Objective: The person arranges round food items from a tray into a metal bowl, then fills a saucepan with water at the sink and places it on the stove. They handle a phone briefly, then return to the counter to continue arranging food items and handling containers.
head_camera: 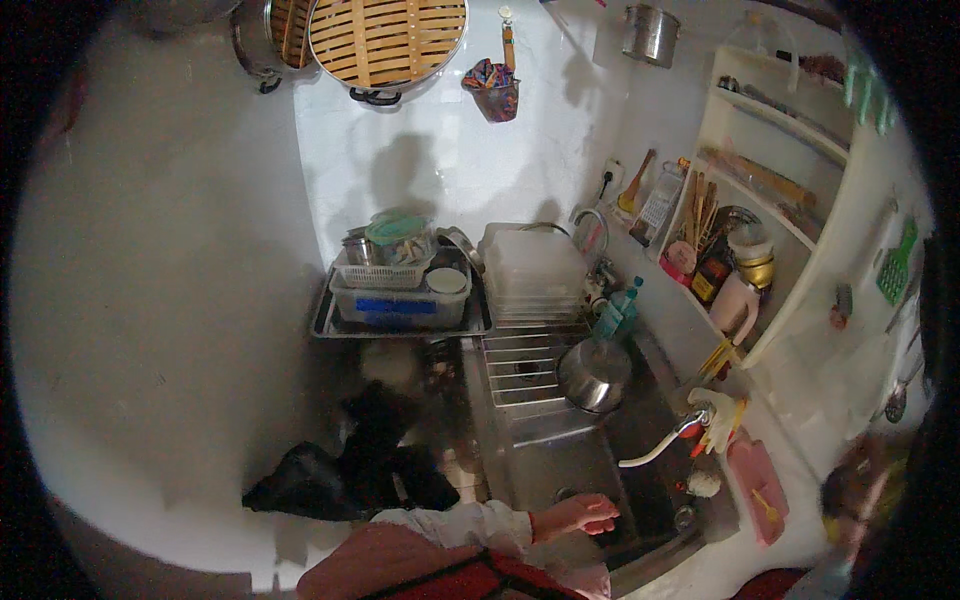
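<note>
My left hand (576,516) reaches from a white and pink sleeve over the front of a stainless steel sink (540,480). Its fingers are loosely bent, and nothing can be made out in them. My right hand is out of view. Beyond the left hand, a faucet with a white spout (652,455) points over the basin. Farther back, a steel pot (596,375) sits beside a wire rack (521,371) over the sink. A whitish scrubber (703,482) lies by the sink's right edge, near light-coloured rubber gloves (718,420) draped at the faucet.
Stacked clear plastic containers (536,270) stand behind the rack. A metal tray (401,331) at back left holds tubs and a basket. A pink tray (757,480) lies on the right ledge, below a white shelf (795,202) of utensils. Black bags (360,465) lie at left.
</note>
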Available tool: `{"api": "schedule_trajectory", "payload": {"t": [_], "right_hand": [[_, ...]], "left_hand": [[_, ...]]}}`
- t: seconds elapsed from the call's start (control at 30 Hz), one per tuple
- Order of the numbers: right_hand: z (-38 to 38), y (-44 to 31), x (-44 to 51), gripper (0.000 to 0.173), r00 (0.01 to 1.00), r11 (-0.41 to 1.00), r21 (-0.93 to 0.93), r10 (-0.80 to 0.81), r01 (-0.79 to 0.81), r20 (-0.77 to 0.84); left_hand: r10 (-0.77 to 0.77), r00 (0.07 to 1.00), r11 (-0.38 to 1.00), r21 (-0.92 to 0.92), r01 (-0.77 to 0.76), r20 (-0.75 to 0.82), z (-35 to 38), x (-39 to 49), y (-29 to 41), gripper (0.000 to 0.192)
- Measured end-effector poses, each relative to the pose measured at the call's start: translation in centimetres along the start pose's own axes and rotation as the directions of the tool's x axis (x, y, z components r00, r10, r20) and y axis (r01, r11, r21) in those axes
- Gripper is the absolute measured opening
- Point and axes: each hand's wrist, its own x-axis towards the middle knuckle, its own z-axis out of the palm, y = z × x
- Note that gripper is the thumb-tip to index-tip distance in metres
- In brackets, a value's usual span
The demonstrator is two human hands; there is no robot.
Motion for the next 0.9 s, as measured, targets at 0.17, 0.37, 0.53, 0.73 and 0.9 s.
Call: {"api": "schedule_trajectory", "payload": {"t": [0.17, 0.37, 0.53, 0.73, 0.9], "right_hand": [[8.7, 2.2, -12.0, 0.030, 0.871, 0.973, -0.211, 0.023, 0.093, 0.491], [11.9, 3.4, -23.9, 0.029, 0.631, 0.894, -0.246, -0.051, 0.374, 0.774], [9.2, 3.5, -31.3, 0.019, 0.722, 0.820, -0.444, 0.056, 0.360, 0.689], [4.2, 0.3, -37.4, 0.011, 0.903, 0.603, -0.793, 0.382, -0.081, 0.198], [-7.0, -1.9, -44.0, 0.006, 0.726, 0.522, -0.505, 0.499, -0.688, -0.473]], "left_hand": [[-0.031, 0.976, 0.998, -0.043, 0.041, 0.217, 4.9, -1.1, 3.7, 0.045], [-0.275, 0.863, 0.912, 0.398, 0.095, 0.425, 10.5, -1.3, -1.6, 0.046], [-0.174, 0.870, 0.358, 0.852, -0.381, 0.462, 15.6, -0.2, -6.1, 0.031], [-0.318, 0.684, 0.635, 0.683, -0.361, 0.657, 20.3, 2.4, -12.0, 0.022], [-0.572, 0.517, 0.652, 0.736, -0.185, 0.637, 27.2, 6.3, -19.6, 0.028]]}}
